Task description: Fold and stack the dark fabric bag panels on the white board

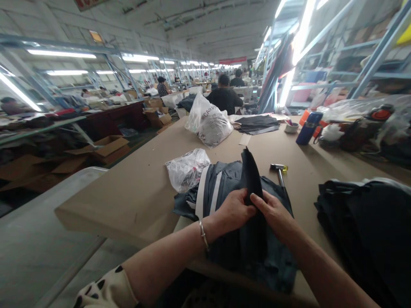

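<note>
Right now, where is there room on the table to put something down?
Bare tabletop lies left of the small plastic bag, and more between the hammer and the dark cloth pile. It is crowded where the left hand and right hand hold the dark fabric piece.

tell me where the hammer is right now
The hammer lies on the table, just right of the dark garment both hands pinch, beyond the right hand.

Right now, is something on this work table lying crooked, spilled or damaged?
Nothing looks spilled or damaged. Both hands, left hand and right hand, pinch a dark fabric strip upright over the folded garment. The only loose item is a hammer lying beside it on the table.
</note>
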A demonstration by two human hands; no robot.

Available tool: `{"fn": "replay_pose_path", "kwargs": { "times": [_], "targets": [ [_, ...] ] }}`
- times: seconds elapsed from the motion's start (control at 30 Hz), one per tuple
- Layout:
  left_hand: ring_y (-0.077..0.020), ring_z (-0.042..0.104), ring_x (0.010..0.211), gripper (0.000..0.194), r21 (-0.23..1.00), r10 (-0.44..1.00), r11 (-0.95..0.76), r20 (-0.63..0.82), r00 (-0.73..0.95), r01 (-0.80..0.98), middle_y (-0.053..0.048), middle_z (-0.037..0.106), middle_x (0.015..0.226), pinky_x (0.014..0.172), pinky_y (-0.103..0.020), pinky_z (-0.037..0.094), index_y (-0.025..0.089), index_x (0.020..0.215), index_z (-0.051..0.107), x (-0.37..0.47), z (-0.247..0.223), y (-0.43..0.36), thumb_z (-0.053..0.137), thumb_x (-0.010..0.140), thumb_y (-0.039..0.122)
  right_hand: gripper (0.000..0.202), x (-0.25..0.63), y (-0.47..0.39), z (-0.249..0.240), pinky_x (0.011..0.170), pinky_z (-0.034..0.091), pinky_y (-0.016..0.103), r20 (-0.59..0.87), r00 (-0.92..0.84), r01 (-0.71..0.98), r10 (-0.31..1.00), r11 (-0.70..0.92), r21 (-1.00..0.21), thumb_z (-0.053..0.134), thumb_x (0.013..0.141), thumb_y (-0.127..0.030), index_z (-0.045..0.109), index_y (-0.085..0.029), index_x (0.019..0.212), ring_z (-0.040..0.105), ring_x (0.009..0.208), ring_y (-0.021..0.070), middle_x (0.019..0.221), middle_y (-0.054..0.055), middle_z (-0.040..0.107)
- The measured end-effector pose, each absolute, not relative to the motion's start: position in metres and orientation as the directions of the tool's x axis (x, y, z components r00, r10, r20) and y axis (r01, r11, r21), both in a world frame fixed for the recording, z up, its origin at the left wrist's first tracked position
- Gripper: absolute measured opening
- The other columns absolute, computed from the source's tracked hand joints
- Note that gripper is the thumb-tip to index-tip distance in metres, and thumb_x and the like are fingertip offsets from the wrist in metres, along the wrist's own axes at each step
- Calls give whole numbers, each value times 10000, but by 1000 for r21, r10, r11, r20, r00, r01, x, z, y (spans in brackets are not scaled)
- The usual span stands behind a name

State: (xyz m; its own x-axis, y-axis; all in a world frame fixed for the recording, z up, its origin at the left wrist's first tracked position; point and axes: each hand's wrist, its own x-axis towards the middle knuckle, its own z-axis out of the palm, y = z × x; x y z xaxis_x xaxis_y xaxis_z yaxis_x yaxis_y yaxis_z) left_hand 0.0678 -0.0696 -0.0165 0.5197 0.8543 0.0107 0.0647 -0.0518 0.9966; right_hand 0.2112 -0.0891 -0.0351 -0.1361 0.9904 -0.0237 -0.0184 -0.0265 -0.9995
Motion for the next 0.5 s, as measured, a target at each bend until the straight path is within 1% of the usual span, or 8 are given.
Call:
{"fn": "replay_pose_path", "kwargs": {
  "times": [0.03, 0.07, 0.17, 0.27, 0.33, 0.4, 0.43, 0.5],
  "targets": [
    [-75, 501, 630, 217, 995, 849, -83, 37, 527, 64, -10, 585, 744, 552, -152, 405, 98, 857, 607, 73, -14, -74, 548, 648, 105, 480, 216, -87, -31, 723, 496, 301, -46, -139, -30, 989, -51, -998, 600, 773, -537, 595, -134, 1033, 607, 863, 222, 921, 73, 656],
    [-71, 489, 615, 222, 997, 852, -65, 28, 523, 52, -4, 578, 729, 543, -155, 398, 96, 855, 602, 76, -13, -76, 544, 640, 96, 483, 221, -85, -28, 694, 497, 303, -73, -123, -36, 990, -78, -996, 608, 763, -535, 602, -129, 1023, 612, 805, 218, 876, 67, 663],
    [-88, 521, 617, 241, 992, 876, 117, -78, 477, -53, -1, 576, 731, 544, -179, 428, 107, 865, 572, 77, -11, -74, 583, 624, 109, 486, 231, -91, -21, 676, 497, 317, -115, -65, 31, 991, -113, -993, 557, 777, -544, 618, -120, 1007, 603, 733, 213, 814, 55, 663],
    [-131, 588, 702, 324, 935, 853, 297, -168, 495, -195, -18, 609, 836, 590, -223, 490, 136, 932, 553, 72, -6, -64, 673, 633, 169, 395, 232, -103, -17, 673, 476, 304, -22, -75, 321, 997, 3, -947, 489, 808, -485, 641, -128, 885, 583, 751, 212, 766, 42, 636],
    [-124, 597, 678, 358, 887, 828, 376, -193, 526, -266, -22, 624, 838, 591, -221, 499, 137, 943, 575, 68, 0, -59, 690, 604, 134, 320, 235, -107, -18, 658, 457, 285, 36, -121, 467, 992, 89, -880, 465, 822, -420, 636, -150, 845, 572, 750, 199, 747, 23, 619],
    [-113, 595, 634, 347, 827, 801, 448, -202, 563, -339, -18, 636, 801, 585, -216, 500, 141, 910, 604, 65, 9, -63, 661, 573, 78, 274, 248, -105, -22, 652, 457, 273, 50, -128, 495, 990, 108, -862, 474, 822, -387, 631, -172, 886, 572, 749, 187, 767, 9, 624],
    [-112, 595, 618, 329, 784, 765, 501, -202, 611, -367, -12, 639, 775, 586, -219, 504, 146, 881, 614, 64, 13, -69, 646, 563, 70, 264, 258, -102, -26, 638, 461, 269, 45, -95, 488, 994, 86, -868, 494, 811, -385, 632, -179, 902, 575, 739, 185, 765, 8, 629],
    [-115, 597, 615, 305, 703, 602, 635, -188, 776, -322, 0, 639, 721, 622, -224, 514, 147, 813, 631, 63, 20, -91, 635, 520, 59, 248, 282, -95, -34, 575, 466, 270, 31, 14, 424, 999, 22, -905, 566, 763, -372, 646, -175, 891, 587, 670, 190, 710, 21, 635]
  ]
}}
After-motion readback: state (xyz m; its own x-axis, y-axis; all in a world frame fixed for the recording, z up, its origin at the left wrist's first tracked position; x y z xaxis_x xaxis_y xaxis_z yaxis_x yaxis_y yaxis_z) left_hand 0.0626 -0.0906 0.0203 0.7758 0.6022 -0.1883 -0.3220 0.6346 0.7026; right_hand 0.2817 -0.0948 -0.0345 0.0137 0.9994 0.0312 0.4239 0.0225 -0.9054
